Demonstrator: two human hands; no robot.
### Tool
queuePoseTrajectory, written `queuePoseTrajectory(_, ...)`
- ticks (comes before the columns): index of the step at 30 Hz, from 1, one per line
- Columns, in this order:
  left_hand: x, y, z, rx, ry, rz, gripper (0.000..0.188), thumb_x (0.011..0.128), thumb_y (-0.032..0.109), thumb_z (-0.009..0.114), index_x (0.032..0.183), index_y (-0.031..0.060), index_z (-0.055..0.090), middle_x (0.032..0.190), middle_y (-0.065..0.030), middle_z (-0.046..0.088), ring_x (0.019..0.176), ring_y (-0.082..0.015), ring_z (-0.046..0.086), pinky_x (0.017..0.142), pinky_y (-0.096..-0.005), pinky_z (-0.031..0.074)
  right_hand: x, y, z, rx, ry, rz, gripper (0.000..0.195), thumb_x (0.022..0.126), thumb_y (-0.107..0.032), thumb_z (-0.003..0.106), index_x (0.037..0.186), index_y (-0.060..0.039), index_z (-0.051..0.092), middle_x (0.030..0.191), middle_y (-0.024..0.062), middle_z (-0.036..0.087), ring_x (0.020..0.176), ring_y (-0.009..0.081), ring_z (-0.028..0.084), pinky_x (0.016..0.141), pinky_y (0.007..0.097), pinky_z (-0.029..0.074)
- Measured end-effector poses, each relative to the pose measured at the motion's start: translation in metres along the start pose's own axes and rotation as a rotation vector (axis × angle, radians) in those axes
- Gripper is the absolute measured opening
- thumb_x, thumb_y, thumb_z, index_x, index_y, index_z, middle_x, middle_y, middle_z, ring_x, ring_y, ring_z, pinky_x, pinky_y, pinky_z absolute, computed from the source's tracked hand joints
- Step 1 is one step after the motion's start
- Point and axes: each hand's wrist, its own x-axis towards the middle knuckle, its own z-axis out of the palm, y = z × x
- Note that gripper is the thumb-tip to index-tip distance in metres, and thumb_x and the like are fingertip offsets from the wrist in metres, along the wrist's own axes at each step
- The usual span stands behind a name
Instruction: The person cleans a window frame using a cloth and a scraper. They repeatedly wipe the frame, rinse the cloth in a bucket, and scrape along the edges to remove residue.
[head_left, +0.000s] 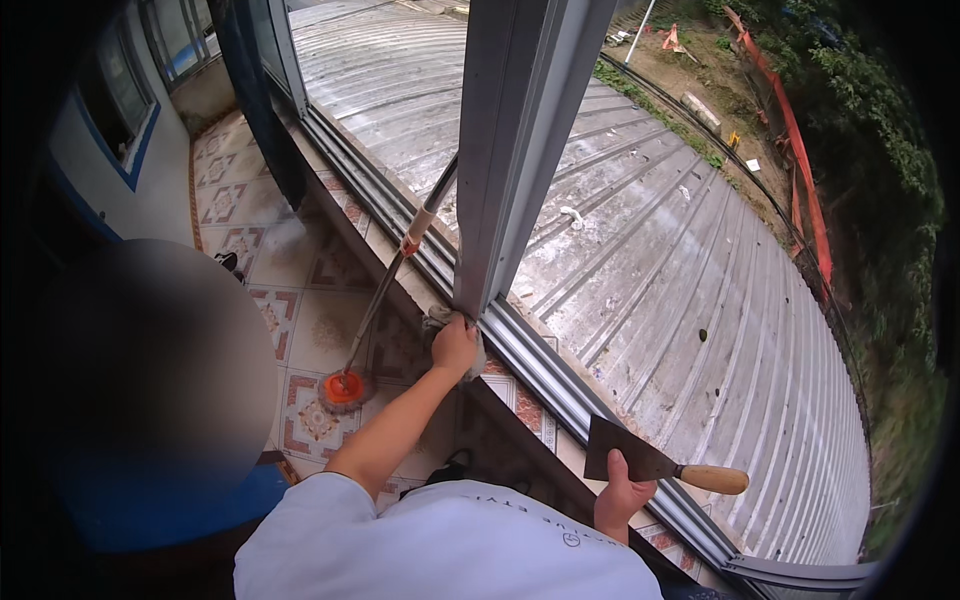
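My left hand (455, 347) grips a grey cloth (474, 364) at the foot of the upright metal window post (491, 187). The cloth bunches on both sides of my fingers, against the sill's inner edge. In my right hand (624, 496) is a putty knife, held by its broad dark blade (611, 448), with my thumb lying on the face. Its wooden handle (714, 479) points right, out past the window track. Between both hands the ridged metal sliding track (544, 373) runs along the tiled sill (517, 397).
A mop's pole (386, 285) leans on the window frame, its orange head (343, 388) on the patterned tile floor (322, 330). Outside lies a littered corrugated metal roof (660, 300). A dark curtain (259, 105) hangs at upper left. A blurred patch hides much of the left side.
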Motion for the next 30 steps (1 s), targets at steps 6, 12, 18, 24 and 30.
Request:
queuePoseTrajectory(6, 0.012, -0.001, -0.009, 0.096, -0.31, -0.096, 0.018, 0.083, 0.018, 0.054, 0.09, 0.0024, 0.059, 0.083, -0.018, 0.062, 0.078, -0.0339, 0.06, 0.068, -0.0432, 0.046, -0.011, -0.009, -0.009, -0.043, 0.046, -0.103, 0.029, 0.079, 0.004, 0.063, 0.107, 0.0033, 0.058, 0.103, 0.0071, 0.061, 0.092, 0.0121, 0.055, 0.084, 0.0251, 0.042)
queuePoseTrajectory(12, -0.039, 0.006, -0.059, -1.522, -0.799, -0.369, 0.026, 0.088, 0.007, 0.044, 0.108, -0.0057, 0.054, 0.099, -0.0121, 0.063, 0.086, -0.0203, 0.062, 0.08, -0.0326, 0.05, -0.017, -0.013, -0.044, -0.114, 0.178, 0.03, 0.019, 0.081, 0.0, 0.063, 0.1, 0.0018, 0.062, 0.095, 0.0034, 0.063, 0.084, 0.0099, 0.056, 0.078, 0.024, 0.044)
queuePoseTrajectory(18, -0.055, 0.07, -0.149, -1.52, -0.622, 0.001, 0.028, 0.089, 0.012, 0.047, 0.109, -0.0059, 0.051, 0.1, -0.0144, 0.062, 0.09, -0.0228, 0.062, 0.083, -0.0348, 0.049, -0.029, 0.018, -0.081, -0.179, 0.135, 0.158, 0.02, 0.079, -0.002, 0.065, 0.098, 0.0031, 0.063, 0.094, 0.0031, 0.063, 0.083, 0.0096, 0.056, 0.077, 0.0241, 0.045)
queuePoseTrajectory(24, -0.055, 0.108, -0.174, -1.59, -0.32, 0.204, 0.032, 0.091, 0.021, 0.051, 0.117, 0.0011, 0.05, 0.11, -0.0101, 0.058, 0.101, -0.0225, 0.057, 0.091, -0.0366, 0.044, -0.037, 0.025, -0.08, -0.17, 0.137, 0.175, 0.017, 0.078, 0.0, 0.064, 0.095, 0.004, 0.064, 0.091, 0.0032, 0.064, 0.081, 0.0098, 0.056, 0.076, 0.0241, 0.044)
queuePoseTrajectory(30, -0.034, 0.087, -0.118, -1.69, -0.144, 0.164, 0.057, 0.092, 0.026, 0.051, 0.138, 0.0031, 0.028, 0.138, -0.0088, 0.037, 0.125, -0.0232, 0.036, 0.106, -0.0372, 0.026, -0.037, 0.023, -0.086, -0.107, 0.146, 0.183, 0.018, 0.078, 0.001, 0.065, 0.096, 0.0035, 0.064, 0.091, 0.0029, 0.064, 0.082, 0.0099, 0.056, 0.077, 0.0243, 0.044)
